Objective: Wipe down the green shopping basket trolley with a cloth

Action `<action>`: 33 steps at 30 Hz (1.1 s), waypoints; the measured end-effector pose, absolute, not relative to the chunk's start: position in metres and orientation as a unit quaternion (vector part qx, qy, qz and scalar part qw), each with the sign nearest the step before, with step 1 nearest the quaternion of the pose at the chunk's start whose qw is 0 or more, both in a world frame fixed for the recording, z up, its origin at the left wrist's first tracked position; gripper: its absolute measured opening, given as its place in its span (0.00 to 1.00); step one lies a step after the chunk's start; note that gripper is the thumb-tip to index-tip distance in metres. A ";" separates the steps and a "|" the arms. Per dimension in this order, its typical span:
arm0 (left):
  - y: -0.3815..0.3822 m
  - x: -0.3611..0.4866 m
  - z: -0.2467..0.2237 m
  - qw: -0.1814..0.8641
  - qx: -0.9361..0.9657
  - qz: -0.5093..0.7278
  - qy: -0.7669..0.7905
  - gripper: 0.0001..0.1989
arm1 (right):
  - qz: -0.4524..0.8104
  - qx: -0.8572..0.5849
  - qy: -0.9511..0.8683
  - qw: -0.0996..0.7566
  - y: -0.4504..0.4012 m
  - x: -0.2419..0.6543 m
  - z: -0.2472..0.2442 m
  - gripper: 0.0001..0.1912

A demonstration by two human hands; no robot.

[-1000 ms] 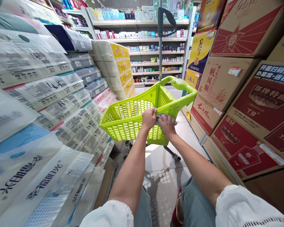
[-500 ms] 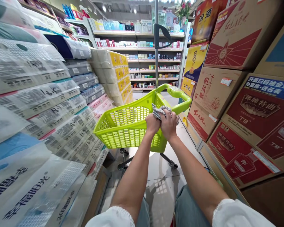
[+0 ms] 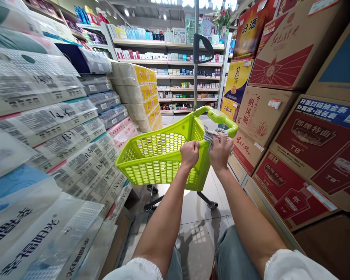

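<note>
Left hand (image 3: 189, 153) clenched on near rim of green cart (image 3: 203, 171). Right hand (image 3: 221, 151) grasping striped cloth (image 3: 209, 134), cloth against cart where green handle (image 3: 232, 127) meets rim. 2 hands near each other, apart. Cart directly ahead of person, in aisle, on tiled floor (image 3: 192, 217). Wrapped packs (image 3: 84, 151) stacked left; cartons (image 3: 268, 112) stacked right; 1 shelving unit (image 3: 151, 42) beyond cart. Grey pole (image 3: 195, 85) upright at cart's far side.

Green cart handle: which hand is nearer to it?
Right. The right hand holds a cloth just below the green cart handle; the left hand is on the basket rim, farther left.
</note>
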State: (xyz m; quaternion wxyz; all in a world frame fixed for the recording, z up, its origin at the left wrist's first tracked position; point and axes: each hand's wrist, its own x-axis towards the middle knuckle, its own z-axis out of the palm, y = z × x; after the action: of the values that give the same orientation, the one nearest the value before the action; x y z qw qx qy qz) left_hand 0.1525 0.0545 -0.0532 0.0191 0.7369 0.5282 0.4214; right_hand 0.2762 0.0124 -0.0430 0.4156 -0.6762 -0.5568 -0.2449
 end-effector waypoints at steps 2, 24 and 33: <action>0.054 0.152 -0.052 0.013 0.735 0.413 0.537 0.16 | -0.232 -0.660 -0.605 0.380 0.007 0.259 -0.046 0.20; 0.049 0.144 -0.051 0.002 0.738 0.411 0.536 0.15 | -0.265 -0.633 -0.630 0.364 0.001 0.273 -0.041 0.20; 0.040 0.129 -0.046 0.020 0.738 0.427 0.522 0.19 | -0.253 -0.659 -0.591 0.391 -0.018 0.284 -0.018 0.21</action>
State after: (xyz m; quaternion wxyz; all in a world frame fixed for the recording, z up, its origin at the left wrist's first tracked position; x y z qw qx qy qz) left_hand 0.1294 0.0401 -0.0457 0.0198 0.7382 0.5219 0.4271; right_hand 0.2841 -0.0182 -0.0181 0.3906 -0.6592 -0.5907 -0.2530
